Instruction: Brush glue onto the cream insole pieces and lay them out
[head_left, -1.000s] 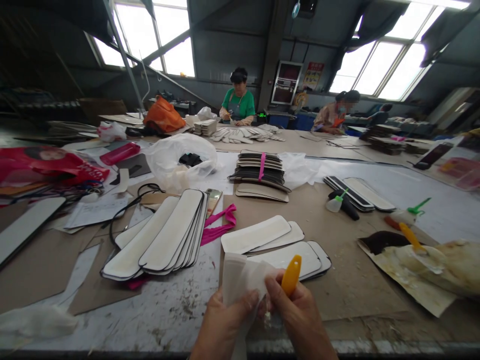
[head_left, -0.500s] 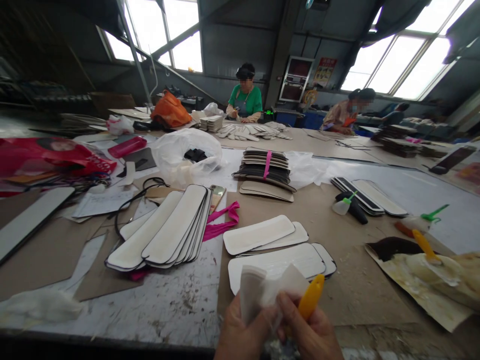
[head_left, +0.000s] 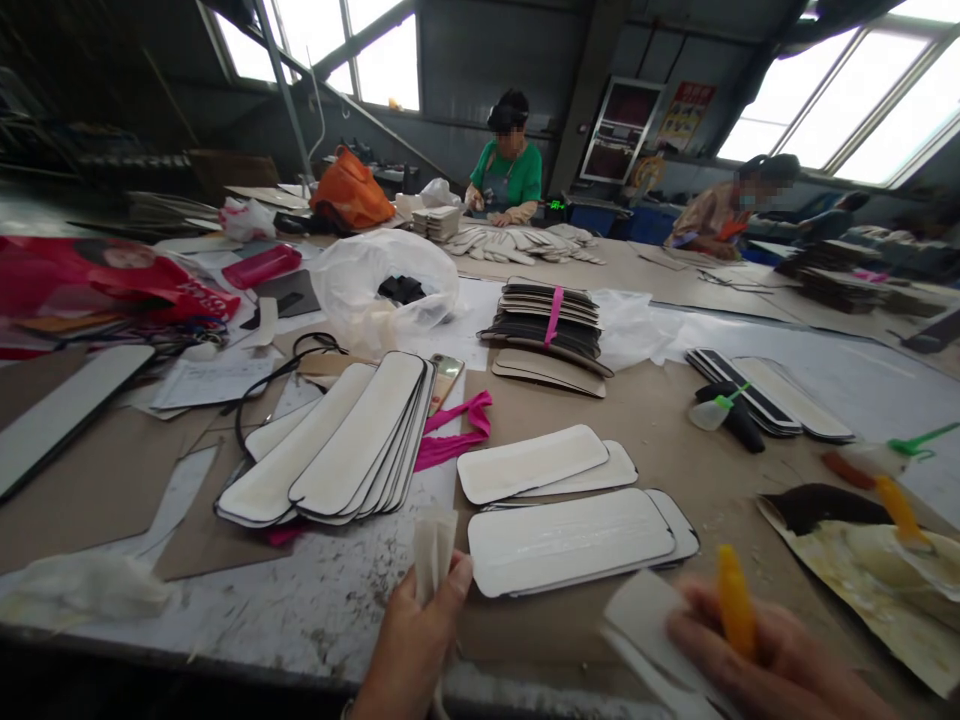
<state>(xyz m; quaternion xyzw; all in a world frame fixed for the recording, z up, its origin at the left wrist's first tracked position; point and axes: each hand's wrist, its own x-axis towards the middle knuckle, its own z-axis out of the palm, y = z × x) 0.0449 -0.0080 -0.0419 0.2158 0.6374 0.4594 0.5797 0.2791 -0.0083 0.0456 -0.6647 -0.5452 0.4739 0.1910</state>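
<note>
My left hand [head_left: 412,640] is at the bottom centre, thumb and fingers pinched on a small stack of thin white strips [head_left: 433,548] that stand upright above the table's front edge. Blurred by motion at the bottom right, my right hand [head_left: 772,660] grips an orange-handled tool [head_left: 733,612] and a white flat piece [head_left: 645,630]. Just beyond both hands lies a long white padded piece [head_left: 570,540] on brown cardboard [head_left: 675,450], with two more white pieces [head_left: 536,462] behind it.
A fanned stack of white black-edged pieces [head_left: 345,440] lies left, pink bands [head_left: 457,430] beside it. A tied dark stack [head_left: 551,325], glue bottles [head_left: 712,410], a glue-smeared sheet [head_left: 862,550] and a plastic bag [head_left: 382,290] lie around. Two people [head_left: 510,170] work at the far end.
My hands have come apart: the left keeps the white strips and moved left, the right swung to the right with the orange tool and a white piece. The view tilted down.
</note>
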